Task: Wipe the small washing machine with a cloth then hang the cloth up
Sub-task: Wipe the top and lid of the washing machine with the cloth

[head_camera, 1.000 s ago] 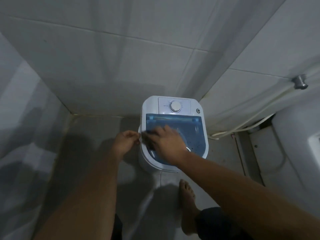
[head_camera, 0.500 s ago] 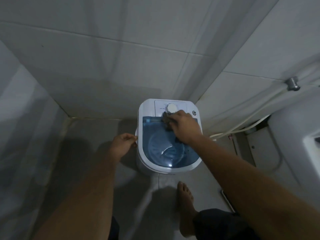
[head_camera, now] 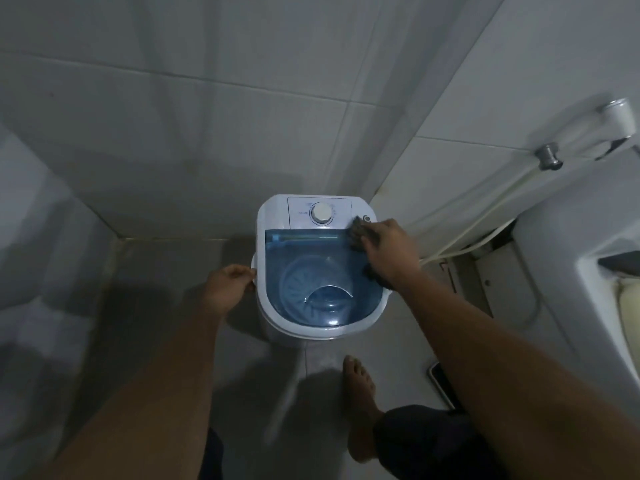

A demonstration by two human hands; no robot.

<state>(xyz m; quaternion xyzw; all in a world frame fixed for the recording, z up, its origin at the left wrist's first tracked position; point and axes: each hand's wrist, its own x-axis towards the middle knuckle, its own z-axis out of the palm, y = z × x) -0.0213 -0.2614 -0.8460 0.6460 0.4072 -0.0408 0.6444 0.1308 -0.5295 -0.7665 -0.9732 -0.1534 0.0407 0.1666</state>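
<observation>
Grey-white tiled walls (head_camera: 207,116) and floor (head_camera: 166,278) surround my two hands. Between them I see the small white washing machine with a translucent blue lid (head_camera: 322,268), standing in the corner. My left hand (head_camera: 227,287) curls its fingers around the machine's left rim. My right hand (head_camera: 389,249) presses flat on a dark crumpled cloth (head_camera: 358,233) at the lid's back right corner, beside the round white dial (head_camera: 321,213). Below my right forearm, a bare foot (head_camera: 360,407) rests on the floor.

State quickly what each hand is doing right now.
Left hand: closed on the washing machine side handle.
Right hand: pressing a dark cloth on it.
</observation>
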